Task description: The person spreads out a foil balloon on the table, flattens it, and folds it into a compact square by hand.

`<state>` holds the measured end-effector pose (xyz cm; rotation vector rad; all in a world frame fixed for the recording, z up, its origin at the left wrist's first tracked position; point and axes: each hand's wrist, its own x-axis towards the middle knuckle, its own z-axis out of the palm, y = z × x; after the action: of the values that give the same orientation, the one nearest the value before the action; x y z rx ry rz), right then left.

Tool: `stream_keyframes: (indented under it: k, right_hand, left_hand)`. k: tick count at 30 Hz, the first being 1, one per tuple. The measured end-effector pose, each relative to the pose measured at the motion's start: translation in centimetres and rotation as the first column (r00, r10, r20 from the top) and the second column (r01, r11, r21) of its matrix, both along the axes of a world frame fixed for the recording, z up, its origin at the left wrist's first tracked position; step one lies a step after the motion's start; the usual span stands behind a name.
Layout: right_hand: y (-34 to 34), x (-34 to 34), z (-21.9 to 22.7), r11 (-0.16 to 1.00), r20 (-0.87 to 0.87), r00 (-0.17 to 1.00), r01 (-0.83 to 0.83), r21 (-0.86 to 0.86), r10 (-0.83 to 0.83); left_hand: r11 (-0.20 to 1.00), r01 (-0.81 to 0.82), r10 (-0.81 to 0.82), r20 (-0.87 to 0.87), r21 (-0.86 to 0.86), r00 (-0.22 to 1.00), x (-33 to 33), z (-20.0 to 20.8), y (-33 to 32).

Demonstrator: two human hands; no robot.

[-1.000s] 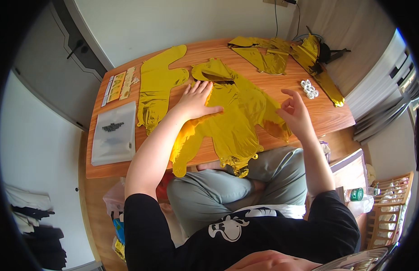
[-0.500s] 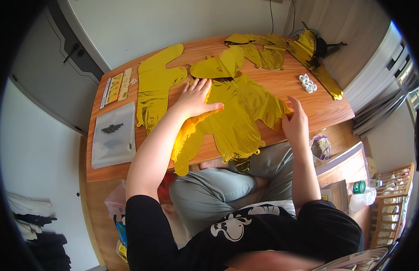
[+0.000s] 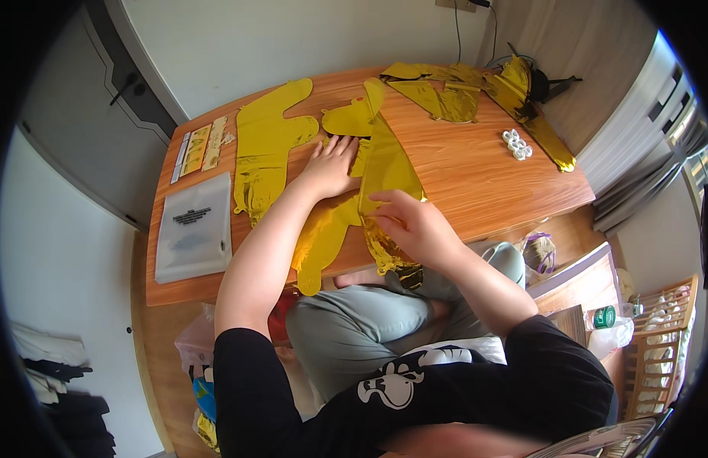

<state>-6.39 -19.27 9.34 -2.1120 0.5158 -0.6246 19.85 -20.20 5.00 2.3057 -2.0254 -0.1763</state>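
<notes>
Right hand [image 3: 411, 221] moved left, folding flat gold foil balloon [image 3: 384, 164] over, pinching edge; left hand [image 3: 331, 164] open, pressing flat. Light, crinkly, slippery; likely best gripped at edges.

A gold foil balloon [image 3: 384, 164], flat and uninflated, lies folded lengthwise on the wooden table's near half. Its crinkled lower end hangs over the near edge; its rounded top points toward the far side

Right hand [image 3: 411, 221] hides foil fold [image 3: 388, 164]
</notes>
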Motion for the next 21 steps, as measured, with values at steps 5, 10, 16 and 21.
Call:
stream_keyframes:
  k: [5,10,16,21]
  right_hand:
    - [-1.1,-0.2,0.2,0.980,-0.243,0.953,-0.194,-0.035,0.180]
    - [-6.3,0.5,-0.3,0.941,-0.083,0.983,-0.131,0.312,0.165]
    - [-17.1,4.1,-4.0,0.758,0.004,0.996,0.071,-0.648,-0.090]
    - [-18.5,5.8,-3.5,0.836,-0.217,0.967,-0.227,-0.499,0.133]
  left_hand:
    - [0.998,-0.001,0.001,0.000,0.058,1.000,0.2,-0.2,0.0]
    - [0.998,-0.008,0.009,-0.018,0.060,1.000,-0.1,0.6,0.5]
    - [1.000,0.005,-0.005,0.000,0.030,1.000,-0.1,0.1,-0.2]
    - [1.000,0.008,-0.008,-0.022,0.025,1.000,0.2,-0.2,0.2]
